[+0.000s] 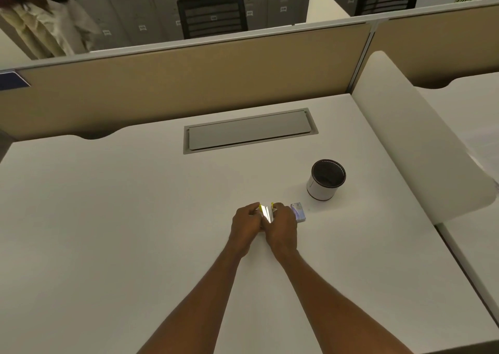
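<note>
Both my hands meet at the middle of the white desk [135, 218] around a small shiny metal object with yellow ends [267, 213], likely a stapler. My left hand [244, 226] grips its left side. My right hand [282, 228] grips its right side with fingers curled over the top. Most of the object is hidden between my hands. A small bluish box [299, 211] lies on the desk just right of my right hand, touching or nearly touching it.
A white cup with a dark inside [325, 179] stands to the far right of my hands. A grey cable hatch [249, 130] is set into the desk further back. A tan partition [175, 83] closes the back, a white divider [418, 143] the right side.
</note>
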A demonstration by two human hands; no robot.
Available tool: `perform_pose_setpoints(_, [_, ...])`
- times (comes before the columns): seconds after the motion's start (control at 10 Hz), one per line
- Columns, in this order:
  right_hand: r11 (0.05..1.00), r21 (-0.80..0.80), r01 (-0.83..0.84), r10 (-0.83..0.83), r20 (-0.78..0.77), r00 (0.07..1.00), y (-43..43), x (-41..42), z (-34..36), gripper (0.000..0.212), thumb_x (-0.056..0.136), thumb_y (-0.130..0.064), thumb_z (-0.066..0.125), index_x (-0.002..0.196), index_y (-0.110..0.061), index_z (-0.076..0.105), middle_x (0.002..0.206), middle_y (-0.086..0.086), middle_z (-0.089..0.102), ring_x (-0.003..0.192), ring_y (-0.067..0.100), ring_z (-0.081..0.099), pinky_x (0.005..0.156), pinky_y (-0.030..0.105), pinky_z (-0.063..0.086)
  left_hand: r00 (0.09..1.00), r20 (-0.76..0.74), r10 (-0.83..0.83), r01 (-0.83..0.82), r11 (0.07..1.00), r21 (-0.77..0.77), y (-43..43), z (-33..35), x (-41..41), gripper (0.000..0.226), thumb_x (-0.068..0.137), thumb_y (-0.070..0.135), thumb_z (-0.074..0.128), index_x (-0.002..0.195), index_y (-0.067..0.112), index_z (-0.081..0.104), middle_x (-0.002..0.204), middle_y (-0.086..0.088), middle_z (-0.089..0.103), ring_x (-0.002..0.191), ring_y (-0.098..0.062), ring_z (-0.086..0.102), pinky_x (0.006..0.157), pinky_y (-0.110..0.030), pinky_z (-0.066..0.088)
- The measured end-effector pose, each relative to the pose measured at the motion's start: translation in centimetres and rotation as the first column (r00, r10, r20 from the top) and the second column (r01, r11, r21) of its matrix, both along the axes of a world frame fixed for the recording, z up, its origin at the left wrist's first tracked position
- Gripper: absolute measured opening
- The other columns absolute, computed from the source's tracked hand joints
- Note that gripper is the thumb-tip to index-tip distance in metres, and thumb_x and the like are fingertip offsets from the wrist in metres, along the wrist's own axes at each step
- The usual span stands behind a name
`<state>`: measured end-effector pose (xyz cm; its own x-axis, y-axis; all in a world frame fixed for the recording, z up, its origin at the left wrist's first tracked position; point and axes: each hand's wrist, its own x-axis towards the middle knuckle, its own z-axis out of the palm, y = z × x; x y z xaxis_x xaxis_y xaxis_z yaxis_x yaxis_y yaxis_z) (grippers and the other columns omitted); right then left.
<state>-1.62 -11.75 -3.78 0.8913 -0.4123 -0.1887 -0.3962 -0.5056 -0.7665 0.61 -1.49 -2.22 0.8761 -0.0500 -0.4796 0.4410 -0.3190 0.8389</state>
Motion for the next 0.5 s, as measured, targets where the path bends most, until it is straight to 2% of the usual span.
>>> perform_pose_setpoints(0.1, [1.000, -0.007, -0.012, 0.012, 0.004, 1.000, 0.0, 0.0, -0.1, 0.027, 0.084, -0.033, 0.067, 0.103, -0.013, 0.062, 0.092, 0.004, 0.067, 0.084, 0.023, 0.063, 0.068, 0.036, 0.052, 1.000, -0.023, -0.013, 0.014, 1.000, 0.008, 0.1, -1.0, 0.4, 0.021, 0.077, 0.015, 0.043, 0.085, 0.007, 0.061, 0.081, -0.005, 0.062, 0.077, -0.018, 0.057, 0.070, -0.042, 0.059])
perform_pose_setpoints(0.2, [1.000, -0.013, -0.014, 0.015, 0.021, 1.000, -0.1, 0.0, -0.4, 0.027, 0.084, -0.033, 0.066, 0.100, -0.012, 0.061, 0.091, 0.005, 0.066, 0.083, 0.024, 0.062, 0.069, 0.039, 0.053, 1.000, -0.026, -0.011, 0.012, 1.000, 0.019, 0.1, -1.1, 0.5, 0.018, 0.078, 0.016, 0.043, 0.080, 0.016, 0.061, 0.082, -0.010, 0.066, 0.077, -0.017, 0.058, 0.071, -0.042, 0.060])
perform_pose_setpoints(0.3, [1.000, -0.014, -0.017, 0.018, 0.022, 1.000, -0.1, -0.1, -0.1, 0.023, 0.085, -0.032, 0.066, 0.096, -0.013, 0.059, 0.090, 0.004, 0.064, 0.081, 0.023, 0.061, 0.068, 0.040, 0.053, 0.999, -0.034, -0.033, 0.034, 0.999, 0.019, 0.6, -3.7, 1.2, 0.031, 0.078, 0.024, 0.045, 0.098, 0.013, 0.066, 0.102, -0.015, 0.073, 0.087, -0.017, 0.069, 0.081, -0.054, 0.064])
perform_pose_setpoints(0.4, [1.000, -0.017, -0.016, 0.016, 0.045, 0.999, -0.4, -0.3, -0.4, 0.024, 0.086, -0.031, 0.068, 0.093, -0.010, 0.058, 0.089, 0.004, 0.062, 0.079, 0.021, 0.057, 0.063, 0.037, 0.048, 0.998, -0.049, 0.051, -0.051, 0.999, 0.001, 0.8, -3.6, 0.9, 0.048, 0.081, 0.031, 0.051, 0.126, 0.027, 0.067, 0.126, -0.002, 0.072, 0.108, -0.023, 0.073, 0.088, -0.045, 0.065])
perform_pose_setpoints(0.5, [0.998, -0.057, -0.013, 0.017, 0.076, 0.997, -0.6, -0.8, -0.5, 0.028, 0.089, -0.030, 0.071, 0.098, -0.007, 0.059, 0.094, 0.005, 0.060, 0.082, 0.016, 0.049, 0.067, 0.027, 0.037, 0.994, -0.017, 0.111, -0.111, 0.992, -0.057, 0.5, -0.7, -0.3, 0.034, 0.094, 0.018, 0.053, 0.126, 0.017, 0.067, 0.114, -0.006, 0.074, 0.089, -0.020, 0.078, 0.074, -0.037, 0.067])
